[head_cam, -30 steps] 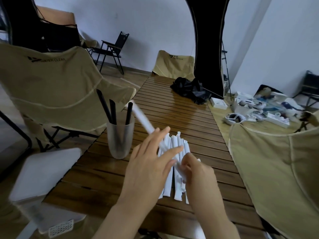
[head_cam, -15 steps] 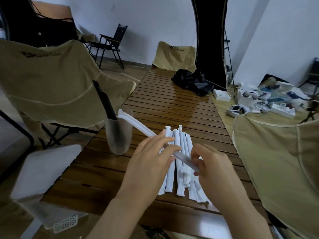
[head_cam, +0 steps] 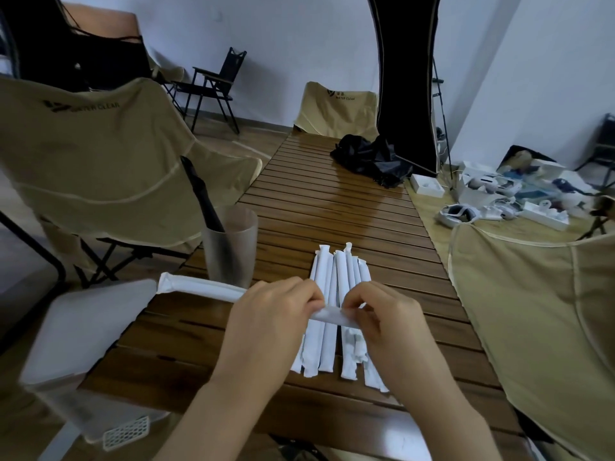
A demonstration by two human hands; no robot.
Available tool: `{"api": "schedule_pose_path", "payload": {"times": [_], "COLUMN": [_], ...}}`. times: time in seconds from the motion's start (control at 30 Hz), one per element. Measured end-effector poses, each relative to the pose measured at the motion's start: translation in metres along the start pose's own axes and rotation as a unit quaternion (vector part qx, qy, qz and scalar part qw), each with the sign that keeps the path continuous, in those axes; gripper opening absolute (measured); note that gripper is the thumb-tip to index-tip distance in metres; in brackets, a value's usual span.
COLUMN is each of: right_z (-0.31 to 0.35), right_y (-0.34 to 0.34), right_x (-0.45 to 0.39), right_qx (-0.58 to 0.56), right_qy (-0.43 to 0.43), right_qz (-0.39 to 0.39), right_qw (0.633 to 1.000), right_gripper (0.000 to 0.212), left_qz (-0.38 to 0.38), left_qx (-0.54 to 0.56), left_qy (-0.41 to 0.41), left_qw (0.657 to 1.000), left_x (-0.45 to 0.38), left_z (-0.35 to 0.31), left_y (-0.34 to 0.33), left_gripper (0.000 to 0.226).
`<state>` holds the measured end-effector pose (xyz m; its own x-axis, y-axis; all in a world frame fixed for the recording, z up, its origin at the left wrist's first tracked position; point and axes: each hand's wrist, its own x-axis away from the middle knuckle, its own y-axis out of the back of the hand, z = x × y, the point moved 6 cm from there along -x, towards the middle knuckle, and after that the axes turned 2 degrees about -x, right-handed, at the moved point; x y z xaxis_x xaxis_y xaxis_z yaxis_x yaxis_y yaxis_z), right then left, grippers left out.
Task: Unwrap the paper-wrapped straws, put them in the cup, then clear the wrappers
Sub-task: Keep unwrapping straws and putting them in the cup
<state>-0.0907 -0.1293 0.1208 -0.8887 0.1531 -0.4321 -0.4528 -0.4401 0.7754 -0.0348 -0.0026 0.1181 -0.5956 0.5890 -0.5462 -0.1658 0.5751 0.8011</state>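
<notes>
- The left hand [head_cam: 266, 322] and right hand [head_cam: 387, 322] hold one wrapped straw [head_cam: 203, 289] crosswise above the near part of the tabletop [head_cam: 332, 201]; its long end points left, past the near side of the cup [head_cam: 230, 246].
- Each grip is pinching the paper: left fingers curl round the middle of the straw, right fingertips [head_cam: 346, 302] nip its right end. The hands are nearly touching.
- This looks like the start of tearing the end open; no black straw shows from this wrapper yet.
- The frosted cup stands on the left of the tabletop, with black straws [head_cam: 201, 197] leaning out over its far-left rim.
- A pile of wrapped straws [head_cam: 332, 311] lies lengthwise under the hands, right of the cup.
- Risks, as I judge them:
  - The long free end hangs close by the cup; a swing while tearing could knock the cup, which looks light and top-heavy.
  - A tear that runs short would leave paper scraps stuck on the straw.
  - A wrist dropping could scatter the pile towards the near edge.
</notes>
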Motion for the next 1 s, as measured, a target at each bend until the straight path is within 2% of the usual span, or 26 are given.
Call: {"api": "schedule_pose_path", "payload": {"times": [0.07,0.17,0.27,0.43,0.7,0.83,1.0], "right_z": [-0.001,0.001,0.006,0.015,0.028,0.018,-0.007], "right_y": [-0.011,-0.024,-0.035,-0.050,-0.048,-0.047,-0.039], "right_x": [0.000,-0.001,-0.007,-0.018,-0.022,-0.021,-0.020], "right_qx": [-0.005,0.006,0.016,0.007,-0.022,-0.002,0.025], "right_qy": [-0.003,0.014,0.044,0.056,0.077,0.066,-0.005], "right_qz": [-0.012,-0.032,-0.059,-0.084,-0.133,-0.136,-0.111], "right_qw": [1.000,0.999,0.997,0.995,0.988,0.989,0.994], "right_gripper": [0.030,0.038,0.039,0.038,0.023,0.027,0.033], "left_qz": [0.012,0.061,0.043,0.070,0.053,0.040,0.043], "left_qx": [0.018,0.046,0.084,0.095,0.159,0.120,0.100], "left_qy": [0.014,0.077,0.105,0.146,0.252,0.250,0.230], "left_qw": [1.000,0.994,0.990,0.982,0.953,0.960,0.967], "left_x": [0.003,0.008,0.013,0.013,0.014,0.016,0.019], "left_z": [0.005,0.016,0.028,0.045,0.072,0.077,0.076], "left_y": [-0.002,-0.010,-0.013,-0.016,-0.021,-0.012,-0.009], "left_gripper": [0.025,0.007,0.019,0.011,0.011,0.009,0.008]}}
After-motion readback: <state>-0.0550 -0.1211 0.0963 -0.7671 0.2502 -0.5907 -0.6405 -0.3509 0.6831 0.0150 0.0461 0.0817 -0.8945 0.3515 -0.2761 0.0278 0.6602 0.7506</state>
